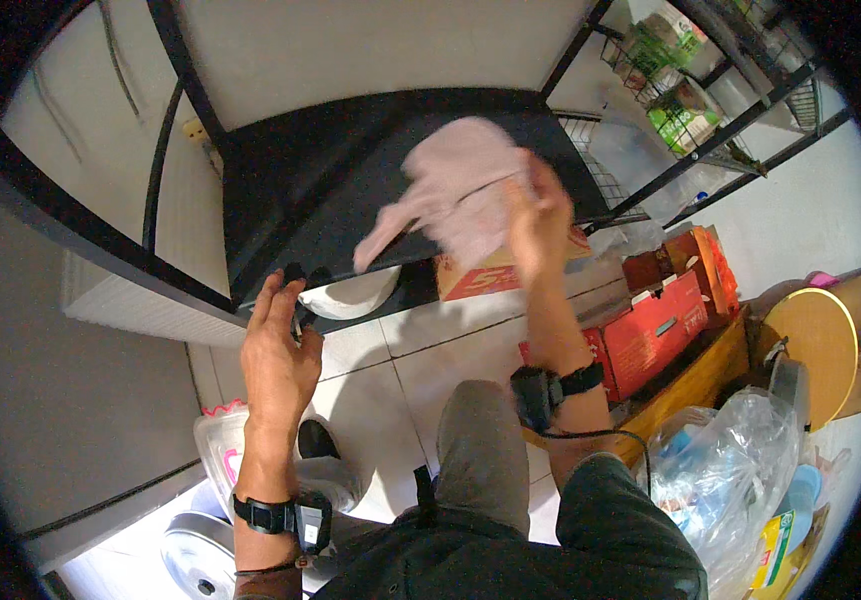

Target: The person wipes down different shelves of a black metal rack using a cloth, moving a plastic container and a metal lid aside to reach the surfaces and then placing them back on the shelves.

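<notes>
My right hand grips a pale pink cloth by its right side. Both are blurred, and the cloth's loose end hangs toward the left. It is over a black shelf board; whether it touches the surface cannot be told. My left hand is by the board's front left corner, thumb apart from the fingers, with nothing seen in it. Just right of those fingertips, a white rounded object shows below the board's front edge. A cardboard box with red print sits beneath the cloth, partly covered.
Black metal frame posts rise at the sides. Wire baskets with green packages hang at right. Red cartons, a round yellow-rimmed board and a clear plastic bag crowd the right. A metal lid and plastic container lie lower left.
</notes>
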`<state>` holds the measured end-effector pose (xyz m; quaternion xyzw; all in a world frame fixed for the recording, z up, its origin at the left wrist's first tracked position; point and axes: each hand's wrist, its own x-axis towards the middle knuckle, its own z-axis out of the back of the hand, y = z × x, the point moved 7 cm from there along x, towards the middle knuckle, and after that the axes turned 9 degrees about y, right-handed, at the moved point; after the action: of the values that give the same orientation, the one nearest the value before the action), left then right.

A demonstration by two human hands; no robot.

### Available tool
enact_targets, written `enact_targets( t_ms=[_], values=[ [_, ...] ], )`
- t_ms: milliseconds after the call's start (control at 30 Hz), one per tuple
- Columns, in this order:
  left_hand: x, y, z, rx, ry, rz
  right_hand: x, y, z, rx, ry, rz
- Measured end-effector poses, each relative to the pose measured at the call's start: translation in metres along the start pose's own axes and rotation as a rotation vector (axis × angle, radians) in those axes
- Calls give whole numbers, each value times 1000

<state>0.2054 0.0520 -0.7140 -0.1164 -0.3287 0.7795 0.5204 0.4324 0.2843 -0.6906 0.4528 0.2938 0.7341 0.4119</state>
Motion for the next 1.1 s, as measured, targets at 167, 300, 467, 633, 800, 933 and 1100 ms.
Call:
enact_targets(
  t_ms=[167,300,467,633,800,933,1100],
  values=[
    [3,1,-9,80,56,-13,2,-59,6,-318,76,61],
    [3,12,-13,90,79,26,-51,12,-65,13,682,183],
    [-1,15,-5,73,102,62,17,-23,-18,643,247,-90],
    [-4,14,-7,20,145,33,46,-95,22,268,-39,-277],
    [-6,20,-10,20,176,40,27,-45,-48,-748,309,161],
    [-9,16,-4,163,124,-16,-14,9,-100,-443,531,250],
    [-4,17,-10,91,172,7,-40,67,-134,407,890,25]
  ],
)
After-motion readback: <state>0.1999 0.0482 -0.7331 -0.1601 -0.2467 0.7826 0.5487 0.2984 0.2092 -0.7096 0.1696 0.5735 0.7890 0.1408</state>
